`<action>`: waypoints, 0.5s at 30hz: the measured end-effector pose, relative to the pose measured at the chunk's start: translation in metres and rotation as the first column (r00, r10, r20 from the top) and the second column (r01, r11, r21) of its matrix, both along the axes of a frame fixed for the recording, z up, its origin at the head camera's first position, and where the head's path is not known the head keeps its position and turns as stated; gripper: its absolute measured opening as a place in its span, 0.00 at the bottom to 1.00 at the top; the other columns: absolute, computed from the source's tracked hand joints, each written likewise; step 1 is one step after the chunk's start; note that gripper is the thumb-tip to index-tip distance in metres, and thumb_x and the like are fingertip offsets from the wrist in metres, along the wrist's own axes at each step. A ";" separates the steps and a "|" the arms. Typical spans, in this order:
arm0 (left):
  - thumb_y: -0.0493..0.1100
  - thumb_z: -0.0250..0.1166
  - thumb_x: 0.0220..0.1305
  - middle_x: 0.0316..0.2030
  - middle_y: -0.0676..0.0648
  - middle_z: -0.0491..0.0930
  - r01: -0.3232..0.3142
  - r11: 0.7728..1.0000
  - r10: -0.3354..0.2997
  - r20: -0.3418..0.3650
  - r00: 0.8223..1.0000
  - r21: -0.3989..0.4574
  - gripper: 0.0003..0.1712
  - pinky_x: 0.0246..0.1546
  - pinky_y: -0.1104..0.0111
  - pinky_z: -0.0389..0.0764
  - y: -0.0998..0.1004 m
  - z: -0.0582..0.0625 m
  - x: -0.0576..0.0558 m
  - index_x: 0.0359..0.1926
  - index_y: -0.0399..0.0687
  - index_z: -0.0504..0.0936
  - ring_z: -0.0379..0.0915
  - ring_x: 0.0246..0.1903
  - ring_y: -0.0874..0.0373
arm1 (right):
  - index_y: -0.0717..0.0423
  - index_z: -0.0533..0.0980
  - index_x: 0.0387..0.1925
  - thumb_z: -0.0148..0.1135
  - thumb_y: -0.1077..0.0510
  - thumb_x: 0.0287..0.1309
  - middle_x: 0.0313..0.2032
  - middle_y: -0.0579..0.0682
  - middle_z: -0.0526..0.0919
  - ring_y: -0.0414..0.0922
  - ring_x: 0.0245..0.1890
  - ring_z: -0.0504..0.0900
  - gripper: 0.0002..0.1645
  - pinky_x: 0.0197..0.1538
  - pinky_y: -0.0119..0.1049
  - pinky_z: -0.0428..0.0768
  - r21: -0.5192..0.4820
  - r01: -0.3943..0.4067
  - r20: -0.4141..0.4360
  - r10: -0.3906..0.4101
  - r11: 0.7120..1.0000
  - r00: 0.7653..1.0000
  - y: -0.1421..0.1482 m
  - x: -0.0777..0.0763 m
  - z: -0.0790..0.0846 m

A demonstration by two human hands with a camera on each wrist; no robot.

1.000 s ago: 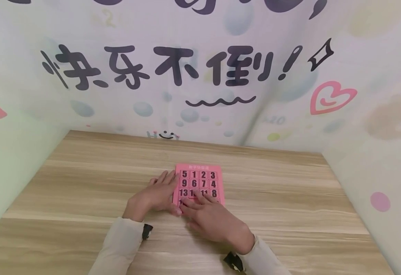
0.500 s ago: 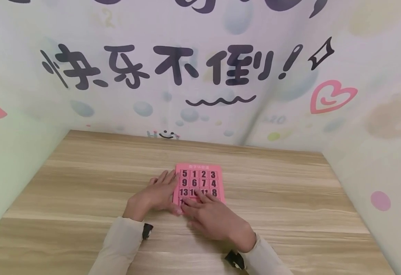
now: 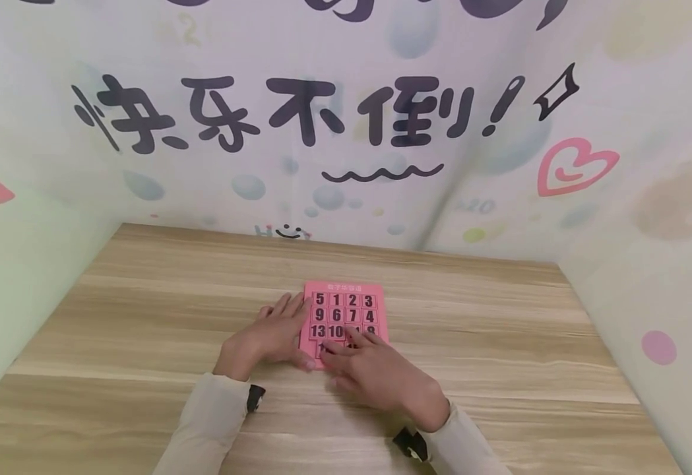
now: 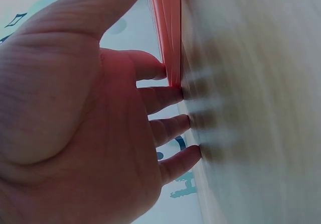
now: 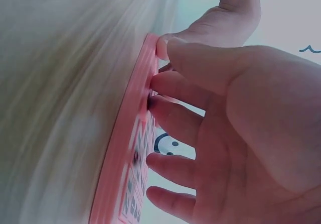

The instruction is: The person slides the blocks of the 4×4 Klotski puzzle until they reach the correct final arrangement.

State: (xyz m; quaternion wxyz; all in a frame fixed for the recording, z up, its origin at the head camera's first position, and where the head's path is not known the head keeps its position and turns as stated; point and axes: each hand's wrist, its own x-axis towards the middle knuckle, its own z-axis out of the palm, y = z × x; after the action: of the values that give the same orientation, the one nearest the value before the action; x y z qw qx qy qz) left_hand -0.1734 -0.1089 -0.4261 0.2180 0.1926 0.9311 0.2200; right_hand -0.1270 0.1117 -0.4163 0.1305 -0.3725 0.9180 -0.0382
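A pink sliding number puzzle (image 3: pixel 346 288) lies flat on the wooden table. Its upper rows read 5 1 2 3, then 9 6 7 4; 13 and 10 show in the third. My left hand (image 3: pixel 271 335) lies along the puzzle's left side, thumb at the near-left corner. In the left wrist view its spread fingertips (image 4: pixel 173 128) rest by the frame's edge and on the table. My right hand (image 3: pixel 381 376) reaches over the near-right part, its fingertips touching the bottom-row tiles. It hides much of that row. A partly covered tile (image 3: pixel 321 349) sits at the row's left.
The wooden table (image 3: pixel 144 316) extends around the puzzle on all sides. Behind it hangs a pale printed cloth (image 3: pixel 233 191) with large dark characters, and further pale walls border the left and right.
My right hand has shifted slightly right, and the bottom row's leftmost tile has slid a little right with its fingers. More of the 10 tile shows. The left hand has stayed put.
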 end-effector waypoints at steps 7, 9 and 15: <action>0.58 0.77 0.48 0.78 0.37 0.38 -0.016 1.000 0.016 0.012 1.000 0.011 0.68 0.74 0.41 0.39 0.001 0.001 0.000 0.78 0.37 0.45 0.29 0.77 0.37 | 0.38 0.69 0.70 0.49 0.43 0.73 0.71 0.41 0.67 0.60 0.75 0.56 0.27 0.74 0.58 0.57 0.003 -0.007 0.000 0.007 1.000 1.000 0.004 -0.001 0.005; 0.58 0.77 0.48 0.78 0.37 0.38 -0.019 1.000 0.019 0.013 1.000 0.013 0.68 0.75 0.42 0.39 0.000 0.000 0.001 0.78 0.37 0.45 0.28 0.77 0.37 | 0.38 0.69 0.70 0.48 0.42 0.73 0.71 0.41 0.67 0.60 0.75 0.56 0.27 0.74 0.58 0.58 0.002 -0.006 0.007 0.006 1.000 1.000 0.005 -0.001 0.006; 0.58 0.77 0.48 0.78 0.37 0.38 -0.019 1.000 0.019 0.013 1.000 0.014 0.68 0.75 0.42 0.39 0.000 0.000 0.001 0.77 0.36 0.46 0.28 0.77 0.37 | 0.39 0.70 0.69 0.47 0.42 0.74 0.70 0.41 0.68 0.61 0.74 0.56 0.27 0.74 0.58 0.58 -0.007 0.011 0.035 -0.010 1.000 0.999 0.008 -0.003 0.006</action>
State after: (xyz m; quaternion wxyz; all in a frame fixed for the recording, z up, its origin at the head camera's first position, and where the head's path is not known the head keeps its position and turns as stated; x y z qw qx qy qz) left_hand -0.1729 -0.1088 -0.4260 0.2205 0.1839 0.9299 0.2298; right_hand -0.1300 0.1193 -0.4104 0.1449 -0.3675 0.9174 -0.0488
